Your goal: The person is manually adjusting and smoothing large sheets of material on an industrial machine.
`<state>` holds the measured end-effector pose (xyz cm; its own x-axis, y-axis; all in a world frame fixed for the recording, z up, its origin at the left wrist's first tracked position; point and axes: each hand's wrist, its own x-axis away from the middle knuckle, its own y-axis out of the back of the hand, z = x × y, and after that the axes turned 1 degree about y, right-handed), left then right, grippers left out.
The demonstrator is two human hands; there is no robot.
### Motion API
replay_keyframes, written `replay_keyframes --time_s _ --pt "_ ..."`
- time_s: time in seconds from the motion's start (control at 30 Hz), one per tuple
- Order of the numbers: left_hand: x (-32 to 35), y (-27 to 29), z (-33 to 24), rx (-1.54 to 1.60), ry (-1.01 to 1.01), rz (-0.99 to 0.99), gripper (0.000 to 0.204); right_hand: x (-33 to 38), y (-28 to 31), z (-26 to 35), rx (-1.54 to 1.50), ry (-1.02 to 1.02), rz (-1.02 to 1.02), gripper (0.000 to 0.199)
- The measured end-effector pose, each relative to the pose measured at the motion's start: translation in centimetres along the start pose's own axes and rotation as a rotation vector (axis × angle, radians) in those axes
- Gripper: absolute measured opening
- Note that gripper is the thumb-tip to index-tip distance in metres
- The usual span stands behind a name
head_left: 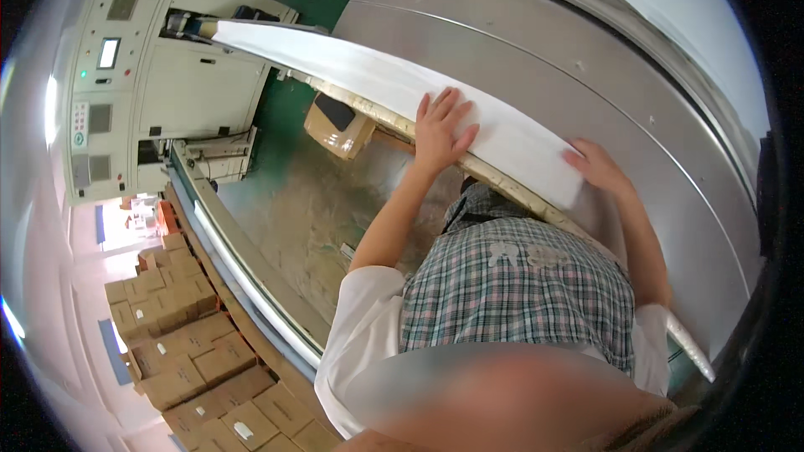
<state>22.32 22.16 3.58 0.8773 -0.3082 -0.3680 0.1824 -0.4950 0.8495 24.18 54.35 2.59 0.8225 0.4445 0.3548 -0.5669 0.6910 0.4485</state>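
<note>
A long white strip of sheet material (368, 75) runs along a conveyor from a cream machine (142, 75) at the upper left toward me. My left hand (441, 130) lies flat on top of the strip, fingers spread. My right hand (596, 165) presses against the strip's near end beside a wide grey metal table (586, 100). Neither hand grips anything that I can see. A plaid apron over a white shirt fills the lower middle.
A brown cardboard box (337, 125) stands on the floor under the conveyor. Several stacked cardboard boxes (193, 360) fill the lower left. A long metal rail (243, 276) runs diagonally along the worn floor.
</note>
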Motion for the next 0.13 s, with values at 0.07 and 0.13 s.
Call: replay_keyframes --time_s 0.07,0.13 --pt "-0.2 -0.4 0.1 0.077 -0.027 0.04 0.039 -3.7 -1.8 1.6 -0.011 -0.017 -0.005 0.038" --pt "-0.4 0.1 0.2 0.173 -0.035 0.112 0.035 -6.8 -3.8 3.6 -0.1 0.013 -0.086 0.042"
